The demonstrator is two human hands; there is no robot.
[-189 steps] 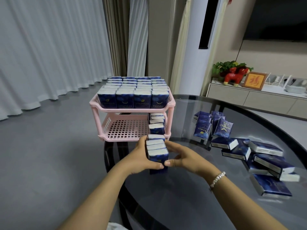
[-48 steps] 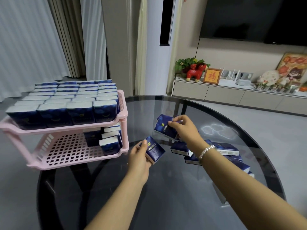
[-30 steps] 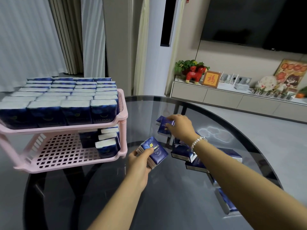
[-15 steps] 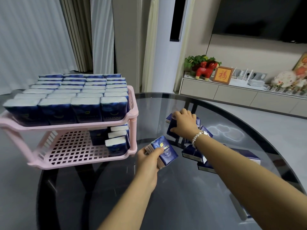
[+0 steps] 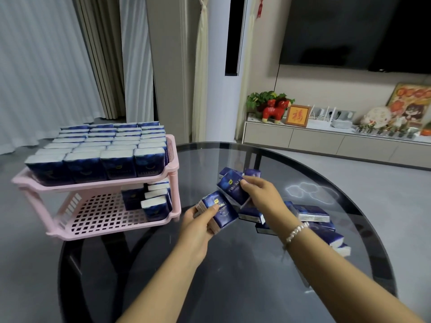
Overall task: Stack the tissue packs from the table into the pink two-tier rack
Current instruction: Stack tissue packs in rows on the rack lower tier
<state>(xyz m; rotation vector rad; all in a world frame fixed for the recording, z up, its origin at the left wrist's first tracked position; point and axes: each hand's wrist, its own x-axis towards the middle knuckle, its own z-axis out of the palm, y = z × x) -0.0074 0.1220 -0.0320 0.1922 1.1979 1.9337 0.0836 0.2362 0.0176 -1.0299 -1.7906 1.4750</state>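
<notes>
The pink two-tier rack (image 5: 174, 169) stands at the table's left edge. Its upper tier is packed with several dark blue tissue packs (image 5: 98, 148); a short row of packs (image 5: 155, 201) stands at the right of its lower tier. My left hand (image 5: 198, 223) grips a small stack of packs (image 5: 218, 212) just right of the rack. My right hand (image 5: 262, 194) holds another pack (image 5: 232, 188) lifted above the table, close over the left-hand stack. Several loose packs (image 5: 312, 213) lie on the table behind and to the right of my right arm.
The round dark glass table (image 5: 233, 276) curves away on the right and near side. The rack's left part overhangs the table edge. A low cabinet (image 5: 326, 141) with ornaments and a wall TV stand beyond the table.
My right hand has lifted a pack off the pile and brought it back toward the stack in my left hand. The left hand has kept its stack almost still.
</notes>
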